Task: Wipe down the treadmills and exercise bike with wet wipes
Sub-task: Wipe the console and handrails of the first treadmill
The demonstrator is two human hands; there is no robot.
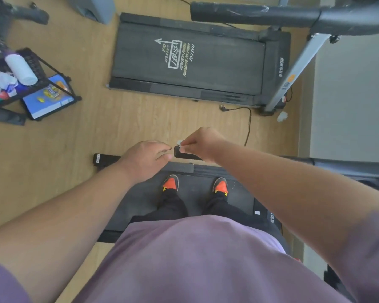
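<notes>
Far treadmill: a black flat-deck treadmill [190, 60] with white printed lettering lies across the wooden floor ahead, its long axis running left to right, well apart from both hands.
Near treadmill: the person stands on a second dark treadmill deck [197, 193], orange-and-black shoes near its front edge.
Handle: a short black foam-covered bar end [185, 154] lies between the two hands, its long axis running from left to right under the right wrist.
Left hand: the left hand [146, 159] is relaxed, fingers loosely extended toward the bar's free end, holding nothing, just beside it.
Right hand: the right hand [200, 143] pinches a small white wet wipe [179, 142] against the top of the bar's end.
Decisive relation: the wipe sits at the bar's left tip, so the right hand is the nearer one, and the bar's length lies rightward from it.
Likely step: wiping along that bar.
</notes>
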